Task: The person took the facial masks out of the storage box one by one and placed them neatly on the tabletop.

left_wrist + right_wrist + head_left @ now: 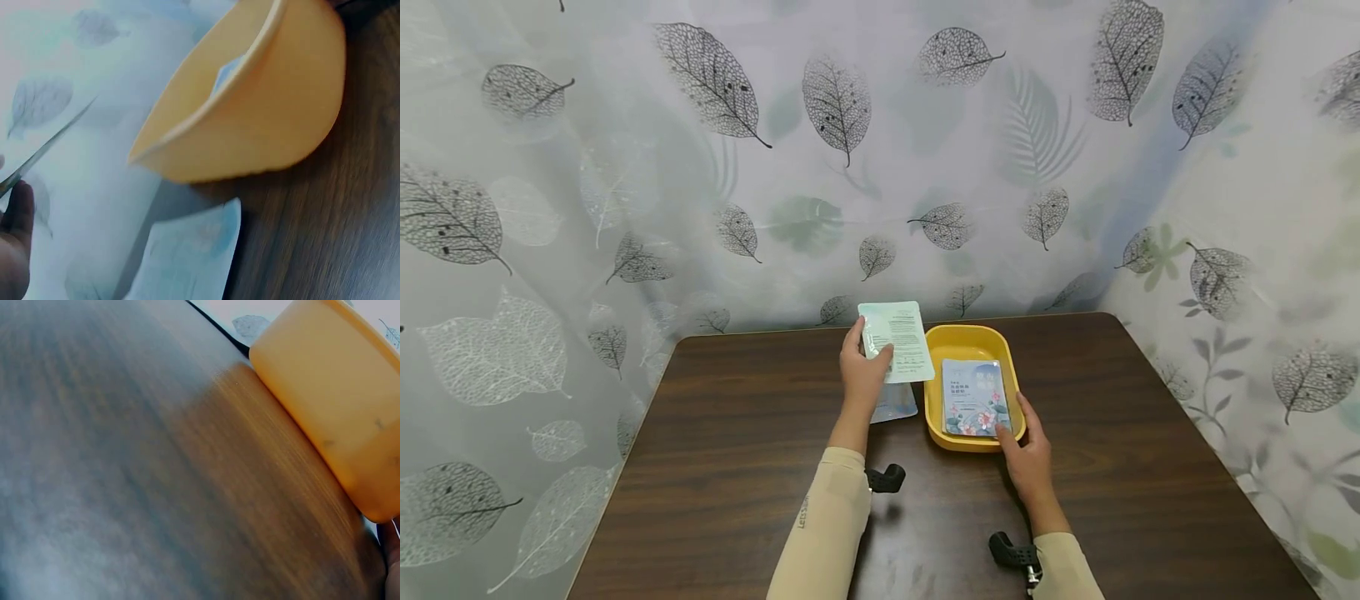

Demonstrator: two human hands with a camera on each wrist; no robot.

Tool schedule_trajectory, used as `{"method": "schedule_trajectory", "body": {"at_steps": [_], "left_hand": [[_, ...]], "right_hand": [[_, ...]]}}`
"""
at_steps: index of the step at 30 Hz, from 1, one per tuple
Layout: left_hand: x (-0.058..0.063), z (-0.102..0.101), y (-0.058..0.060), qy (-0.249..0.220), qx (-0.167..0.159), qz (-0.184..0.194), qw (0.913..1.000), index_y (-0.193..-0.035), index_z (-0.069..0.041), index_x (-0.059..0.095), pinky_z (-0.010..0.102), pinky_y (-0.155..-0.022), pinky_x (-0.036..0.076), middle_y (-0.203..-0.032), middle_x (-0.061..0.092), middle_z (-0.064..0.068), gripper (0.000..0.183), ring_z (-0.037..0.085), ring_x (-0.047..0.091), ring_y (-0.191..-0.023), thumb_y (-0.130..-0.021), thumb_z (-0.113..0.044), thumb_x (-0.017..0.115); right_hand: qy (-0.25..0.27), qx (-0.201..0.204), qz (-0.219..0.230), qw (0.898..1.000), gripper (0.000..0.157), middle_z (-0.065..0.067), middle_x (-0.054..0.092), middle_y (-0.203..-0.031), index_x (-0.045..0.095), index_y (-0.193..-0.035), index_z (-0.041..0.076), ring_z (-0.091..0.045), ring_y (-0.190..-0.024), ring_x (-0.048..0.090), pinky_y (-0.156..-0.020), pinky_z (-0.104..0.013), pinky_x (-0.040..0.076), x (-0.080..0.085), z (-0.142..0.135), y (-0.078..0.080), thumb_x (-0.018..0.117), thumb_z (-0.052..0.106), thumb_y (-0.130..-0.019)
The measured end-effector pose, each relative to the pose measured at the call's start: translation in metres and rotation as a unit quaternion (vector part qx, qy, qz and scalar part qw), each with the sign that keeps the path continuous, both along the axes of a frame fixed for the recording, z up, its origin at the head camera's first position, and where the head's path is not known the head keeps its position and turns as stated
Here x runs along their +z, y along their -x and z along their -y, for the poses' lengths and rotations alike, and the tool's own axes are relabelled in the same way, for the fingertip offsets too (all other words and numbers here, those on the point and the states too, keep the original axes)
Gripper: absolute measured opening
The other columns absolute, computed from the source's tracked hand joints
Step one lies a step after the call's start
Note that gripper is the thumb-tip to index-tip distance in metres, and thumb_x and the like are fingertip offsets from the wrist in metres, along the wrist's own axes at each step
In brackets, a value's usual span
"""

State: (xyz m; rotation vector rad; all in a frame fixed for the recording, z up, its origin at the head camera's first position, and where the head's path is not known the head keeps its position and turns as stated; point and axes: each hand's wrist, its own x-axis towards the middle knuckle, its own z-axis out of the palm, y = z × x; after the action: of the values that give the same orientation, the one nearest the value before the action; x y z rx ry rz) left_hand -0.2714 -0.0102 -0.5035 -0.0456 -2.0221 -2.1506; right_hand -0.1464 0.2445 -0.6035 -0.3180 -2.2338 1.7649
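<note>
A flat pale green packet [897, 342] with small print, like a sheet-mask pouch, is pinched between thumb and fingers of my left hand [862, 375], raised above the table. The left wrist view catches this packet [50, 145] edge-on. Below it, a bluish packet [895, 406] lies on the table, partly covered. My right hand [1030, 458] grips the front right corner of a yellow plastic basin [966, 444], thumb at the rim and fingers outside. Inside the basin lie light blue packets [976, 396] with pink flowers. Only part of that hand [392, 556] shows in the right wrist view.
The dark wood-grain table [752, 467] bears the basin near its back edge. A leaf-patterned curtain [880, 192] hangs behind it and along both sides. A black wrist mount [886, 478] sits on the left forearm, another mount [1011, 550] on the right.
</note>
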Motion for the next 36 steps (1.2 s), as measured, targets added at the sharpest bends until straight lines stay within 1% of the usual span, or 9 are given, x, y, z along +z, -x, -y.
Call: {"method": "schedule_trajectory", "body": {"at_steps": [3,6,9,12,16,20,24,29,36], "left_hand": [[-0.011,0.016,0.005,0.002,0.016,0.017,0.9997,-0.159,-0.008,0.035,0.031,-0.091,0.059,-0.161,0.037,0.014,0.077,0.03,0.06,-0.128,-0.09,-0.003,0.07],[-0.023,0.029,0.007,0.046,0.033,0.041,0.9976,-0.158,-0.007,0.038,0.043,-0.102,0.054,-0.161,0.038,0.015,0.078,0.033,0.052,-0.137,-0.088,-0.005,0.072],[-0.036,0.039,0.006,0.111,0.042,0.065,0.9908,-0.156,-0.005,0.041,0.052,-0.112,0.046,-0.16,0.04,0.017,0.078,0.037,0.044,-0.144,-0.085,-0.005,0.075],[-0.047,0.045,0.003,0.166,0.039,0.086,0.9816,-0.154,-0.002,0.043,0.053,-0.117,0.04,-0.16,0.041,0.019,0.079,0.039,0.038,-0.148,-0.083,-0.006,0.077],[-0.06,0.05,-0.001,0.209,0.029,0.095,0.9728,-0.153,0.002,0.041,0.054,-0.119,0.037,-0.159,0.04,0.022,0.079,0.041,0.038,-0.148,-0.084,-0.006,0.078],[-0.069,0.055,-0.002,0.283,0.045,0.087,0.9541,-0.152,0.002,0.044,0.059,-0.122,0.028,-0.158,0.043,0.021,0.077,0.043,0.036,-0.147,-0.085,-0.016,0.079],[-0.077,0.06,-0.005,0.364,0.068,0.084,0.9252,-0.152,-0.004,0.046,0.065,-0.122,0.013,-0.157,0.045,0.018,0.08,0.042,0.03,-0.149,-0.085,-0.034,0.08],[-0.082,0.065,-0.01,0.423,0.059,0.093,0.8996,-0.155,-0.004,0.042,0.065,-0.125,0.004,-0.159,0.044,0.018,0.089,0.041,0.022,-0.155,-0.085,-0.044,0.079],[-0.083,0.07,-0.014,0.457,0.041,0.084,0.8846,-0.155,0.0,0.04,0.065,-0.126,0.007,-0.161,0.039,0.02,0.089,0.043,0.018,-0.157,-0.087,-0.046,0.075]], "right_hand": [[0.01,0.005,-0.002,1.0,0.069,-0.013,0.032,-0.166,0.029,-0.163,0.024,-0.029,-0.145,0.041,-0.096,0.002,0.034,0.0,0.0,0.0,0.062,0.019,-0.102],[0.022,0.007,-0.001,1.0,0.07,-0.014,0.03,-0.167,0.028,-0.163,0.021,-0.029,-0.146,0.04,-0.096,0.002,0.035,0.001,0.0,0.0,0.062,0.016,-0.102],[0.027,0.005,0.003,1.0,0.07,-0.016,0.03,-0.167,0.029,-0.163,0.018,-0.031,-0.146,0.04,-0.097,0.001,0.036,0.002,0.0,0.001,0.062,0.013,-0.101],[0.018,0.003,0.013,1.0,0.069,-0.015,0.031,-0.167,0.029,-0.162,0.019,-0.03,-0.147,0.039,-0.099,0.001,0.035,0.003,0.0,0.0,0.061,0.014,-0.102],[0.014,0.005,0.012,1.0,0.07,-0.012,0.031,-0.167,0.029,-0.163,0.022,-0.026,-0.147,0.039,-0.099,0.001,0.034,0.004,0.001,-0.001,0.062,0.017,-0.102],[0.016,0.008,-0.001,1.0,0.071,-0.012,0.031,-0.167,0.029,-0.163,0.023,-0.027,-0.147,0.04,-0.098,0.002,0.034,0.003,0.001,-0.001,0.063,0.017,-0.101],[0.017,0.01,-0.005,1.0,0.07,-0.013,0.031,-0.167,0.029,-0.163,0.024,-0.029,-0.147,0.04,-0.097,0.002,0.035,0.004,0.001,-0.001,0.063,0.018,-0.102],[0.016,0.01,-0.013,1.0,0.068,-0.013,0.032,-0.166,0.03,-0.162,0.025,-0.029,-0.145,0.041,-0.097,0.001,0.036,0.005,0.002,-0.002,0.062,0.019,-0.102],[0.006,0.006,-0.017,1.0,0.067,-0.016,0.033,-0.165,0.03,-0.162,0.022,-0.025,-0.14,0.044,-0.096,0.002,0.036,0.002,0.002,-0.002,0.061,0.02,-0.102]]}}
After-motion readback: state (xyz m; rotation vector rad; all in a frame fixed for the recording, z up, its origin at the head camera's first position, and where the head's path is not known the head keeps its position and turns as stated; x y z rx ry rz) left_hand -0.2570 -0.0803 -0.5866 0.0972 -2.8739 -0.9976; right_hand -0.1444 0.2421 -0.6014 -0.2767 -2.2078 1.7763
